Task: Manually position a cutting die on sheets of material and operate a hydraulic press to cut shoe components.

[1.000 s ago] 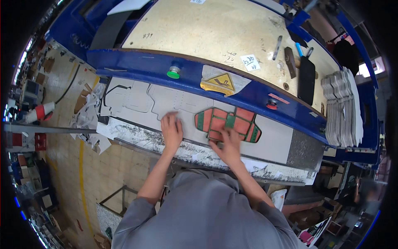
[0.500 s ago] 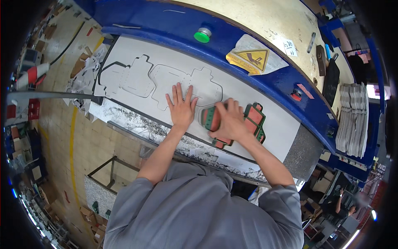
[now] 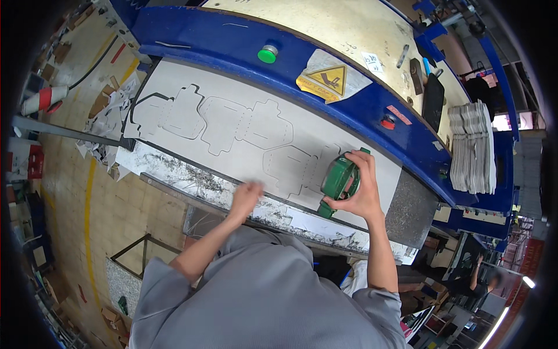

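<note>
My right hand (image 3: 365,195) is closed round the edge of a green cutting die (image 3: 337,177), which is tilted up on its side above the pale sheet. Its other face is turned out of sight. Several cut outlines of box-like shapes with dashed fold lines run along the white sheet (image 3: 186,149); one outline (image 3: 288,168) lies just left of the die. My left hand (image 3: 248,198) hovers over the sheet's near edge, slightly blurred, its fingers curled in with nothing visible in them.
Behind the sheet runs a blue machine beam (image 3: 197,49) with a green button (image 3: 267,54), a red button (image 3: 387,122) and a yellow warning label (image 3: 328,80). A stack of pale sheets (image 3: 472,148) stands at right. Paper scraps (image 3: 107,110) hang at left. Another person (image 3: 479,286) is at far right.
My right hand has lifted the die off the sheet and tipped it up, moving right and uncovering a cut outline. My left hand has left the sheet, drawn back toward me, and its fingers have curled.
</note>
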A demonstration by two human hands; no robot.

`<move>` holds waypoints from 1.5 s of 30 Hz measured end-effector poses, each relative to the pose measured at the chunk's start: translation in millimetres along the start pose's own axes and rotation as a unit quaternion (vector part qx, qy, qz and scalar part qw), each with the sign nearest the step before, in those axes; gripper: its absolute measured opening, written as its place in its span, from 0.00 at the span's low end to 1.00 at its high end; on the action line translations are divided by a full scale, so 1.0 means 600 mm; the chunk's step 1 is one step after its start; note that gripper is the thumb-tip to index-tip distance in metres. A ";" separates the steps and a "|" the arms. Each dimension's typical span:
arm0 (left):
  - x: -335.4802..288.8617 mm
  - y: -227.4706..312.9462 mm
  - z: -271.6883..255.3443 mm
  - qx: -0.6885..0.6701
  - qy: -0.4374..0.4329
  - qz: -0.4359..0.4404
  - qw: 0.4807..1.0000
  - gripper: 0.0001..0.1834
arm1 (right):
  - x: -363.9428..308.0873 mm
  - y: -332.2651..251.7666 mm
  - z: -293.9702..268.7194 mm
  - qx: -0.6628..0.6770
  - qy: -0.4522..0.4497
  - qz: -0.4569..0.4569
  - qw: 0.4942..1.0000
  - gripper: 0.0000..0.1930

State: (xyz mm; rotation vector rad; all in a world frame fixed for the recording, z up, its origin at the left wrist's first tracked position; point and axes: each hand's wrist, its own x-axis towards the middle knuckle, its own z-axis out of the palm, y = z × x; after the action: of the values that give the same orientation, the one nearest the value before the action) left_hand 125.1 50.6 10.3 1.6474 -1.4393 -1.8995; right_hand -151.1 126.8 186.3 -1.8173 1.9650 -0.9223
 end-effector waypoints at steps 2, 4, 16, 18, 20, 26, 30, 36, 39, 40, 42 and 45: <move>-0.039 -0.008 0.022 -0.202 -0.166 -0.211 0.942 0.17 | 0.002 0.001 0.003 0.005 -0.002 -0.005 1.000 0.48; -0.042 -0.020 0.045 -0.307 -0.151 -0.178 0.923 0.14 | 0.010 0.002 0.002 0.014 -0.001 -0.005 1.000 0.48; -0.004 -0.044 0.124 -0.369 -0.040 -0.146 0.917 0.07 | -0.053 0.032 -0.048 -0.001 0.088 0.002 0.996 0.49; 0.000 -0.050 0.124 -0.352 -0.030 -0.131 0.926 0.07 | -0.067 0.045 -0.058 0.016 0.116 0.005 0.993 0.51; 0.003 -0.048 0.121 -0.336 -0.013 -0.123 0.934 0.07 | -0.084 0.055 -0.060 0.029 0.133 0.013 0.991 0.52; -0.010 -0.028 0.110 -0.335 0.040 -0.110 0.935 0.09 | -0.098 0.055 -0.049 0.017 0.152 0.006 0.988 0.53; -0.015 -0.020 0.117 -0.260 0.077 -0.079 0.959 0.08 | -0.066 0.016 -0.023 -0.023 0.141 -0.006 0.990 0.49; -0.025 -0.020 0.116 -0.364 0.009 -0.117 0.924 0.08 | -0.044 0.004 0.002 -0.005 0.131 0.021 0.991 0.47; -0.011 -0.039 0.113 -0.411 -0.038 -0.118 0.903 0.07 | -0.039 -0.002 0.005 0.003 0.127 0.028 0.991 0.48; -0.011 -0.040 0.113 -0.412 -0.038 -0.119 0.903 0.07 | -0.040 -0.002 0.004 0.005 0.126 0.032 0.992 0.48; -0.011 -0.042 0.110 -0.409 -0.049 -0.124 0.902 0.08 | -0.046 -0.001 0.003 0.004 0.125 0.033 0.992 0.48; -0.007 -0.045 0.109 -0.361 -0.035 -0.111 0.925 0.09 | -0.050 0.003 -0.001 -0.007 0.133 0.019 0.991 0.48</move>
State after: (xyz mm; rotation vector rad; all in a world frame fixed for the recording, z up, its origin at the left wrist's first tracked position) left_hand 81.3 99.3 -16.2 1.4064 -0.4479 -2.2416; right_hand -148.2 155.7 179.7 -1.7336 2.1574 -1.1941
